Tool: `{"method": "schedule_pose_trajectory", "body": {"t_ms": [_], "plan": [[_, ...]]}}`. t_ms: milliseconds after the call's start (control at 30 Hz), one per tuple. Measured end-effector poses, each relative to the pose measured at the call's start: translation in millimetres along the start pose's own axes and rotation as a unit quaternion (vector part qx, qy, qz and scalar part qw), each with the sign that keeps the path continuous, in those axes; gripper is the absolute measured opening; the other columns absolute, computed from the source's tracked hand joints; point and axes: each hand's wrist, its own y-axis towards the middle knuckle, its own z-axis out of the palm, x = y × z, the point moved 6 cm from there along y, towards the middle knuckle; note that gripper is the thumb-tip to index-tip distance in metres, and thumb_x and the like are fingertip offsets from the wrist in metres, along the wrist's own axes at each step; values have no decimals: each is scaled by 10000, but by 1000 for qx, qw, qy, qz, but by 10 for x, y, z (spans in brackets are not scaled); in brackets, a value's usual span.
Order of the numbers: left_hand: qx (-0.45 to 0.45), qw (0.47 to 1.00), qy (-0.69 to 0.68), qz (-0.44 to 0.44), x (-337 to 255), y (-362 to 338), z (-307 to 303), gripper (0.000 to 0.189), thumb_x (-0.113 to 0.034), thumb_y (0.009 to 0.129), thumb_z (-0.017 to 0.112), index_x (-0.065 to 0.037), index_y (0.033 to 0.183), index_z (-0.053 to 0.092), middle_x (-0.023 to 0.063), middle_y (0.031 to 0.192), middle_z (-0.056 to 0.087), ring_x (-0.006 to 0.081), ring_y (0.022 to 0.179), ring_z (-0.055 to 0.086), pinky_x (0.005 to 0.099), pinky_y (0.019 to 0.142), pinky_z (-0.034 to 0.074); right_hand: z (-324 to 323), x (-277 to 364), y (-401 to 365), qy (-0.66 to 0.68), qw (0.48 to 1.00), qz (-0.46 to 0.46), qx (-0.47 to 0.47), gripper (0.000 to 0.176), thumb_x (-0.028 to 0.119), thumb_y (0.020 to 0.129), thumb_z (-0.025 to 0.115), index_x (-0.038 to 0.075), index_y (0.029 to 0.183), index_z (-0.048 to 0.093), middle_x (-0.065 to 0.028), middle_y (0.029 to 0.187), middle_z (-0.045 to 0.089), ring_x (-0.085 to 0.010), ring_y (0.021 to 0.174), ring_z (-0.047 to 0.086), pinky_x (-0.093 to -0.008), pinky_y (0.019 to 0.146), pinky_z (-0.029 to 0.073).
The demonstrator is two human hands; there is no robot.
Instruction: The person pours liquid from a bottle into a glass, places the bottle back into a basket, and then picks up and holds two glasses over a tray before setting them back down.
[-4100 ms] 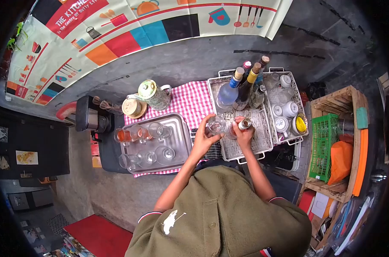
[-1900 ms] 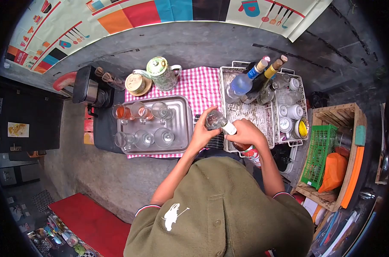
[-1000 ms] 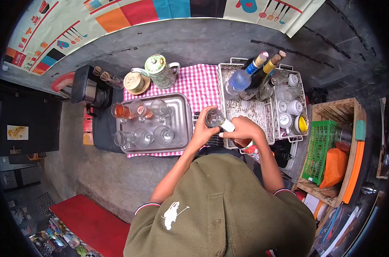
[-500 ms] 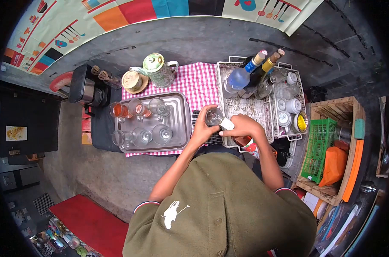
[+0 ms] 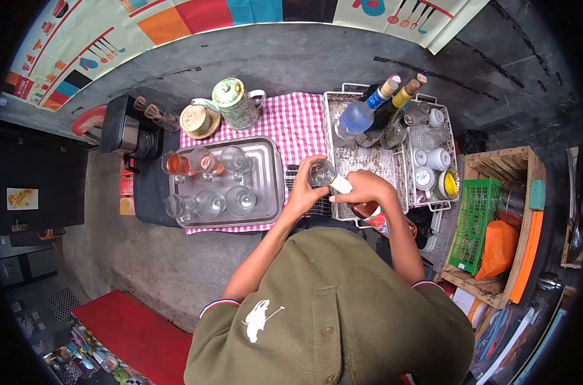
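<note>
My left hand (image 5: 302, 192) is wrapped around a clear glass (image 5: 321, 172) from its left side, holding it in front of the wire basket (image 5: 376, 160). My right hand (image 5: 370, 190) is closed, thumb and fingers pinching a small white piece (image 5: 341, 185) right at the lower right of the glass; what it is I cannot tell. A dark checked cloth (image 5: 320, 206) shows below the two hands. To the left, a metal tray (image 5: 273, 186) carries several clear glasses (image 5: 242, 201), with red-orange liquid in two at the back (image 5: 203, 160).
Tall bottles (image 5: 356, 119) stand in the basket's back part, with cups and jars (image 5: 438, 159) on its right. A green patterned pitcher (image 5: 241, 110) and a lidded pot (image 5: 196, 120) sit behind the tray on the pink checked cloth (image 5: 298, 115). A wooden crate (image 5: 470, 282) is at right.
Both hands keep nearly the same hold on the glass and the white piece. The view has shifted only slightly.
</note>
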Motion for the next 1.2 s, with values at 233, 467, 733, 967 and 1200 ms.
{"method": "schedule_pose_trajectory", "body": {"t_ms": [233,467,733,967,1200], "plan": [[7,1000,29,2,40,10,-5,688,116,668,650,-59,1316,500,62,1225,552,157,1121,564,303,983,449,46,-73,55,2,1000,-4,17,661,666,724,706,20,858,741,-216,721,694,-375,700,703,-441,682,547],[11,1000,9,-10,64,2,7,689,86,647,659,-64,1303,510,87,1227,528,209,1165,535,331,1031,410,46,-76,61,3,1000,0,31,684,677,725,699,6,855,738,-215,713,692,-370,692,701,-436,672,544],[23,1000,6,-8,26,-7,30,690,67,638,671,-63,1296,513,105,1239,521,245,1207,512,348,1072,375,-16,-14,-3,-3,998,16,53,703,693,719,690,3,849,737,-213,718,693,-357,694,702,-422,664,541],[20,1000,7,-2,29,-33,47,699,64,637,676,-60,1303,505,104,1261,514,246,1231,502,349,1082,371,24,-57,-3,3,998,24,60,705,688,712,695,-3,847,735,-214,737,699,-354,703,702,-418,668,542],[27,1000,9,1,0,-55,63,685,61,646,673,-57,1299,504,105,1256,510,243,1218,508,345,1074,376,101,-134,20,10,996,32,78,713,696,714,691,-3,846,736,-201,725,699,-343,681,700,-416,659,539]]}}
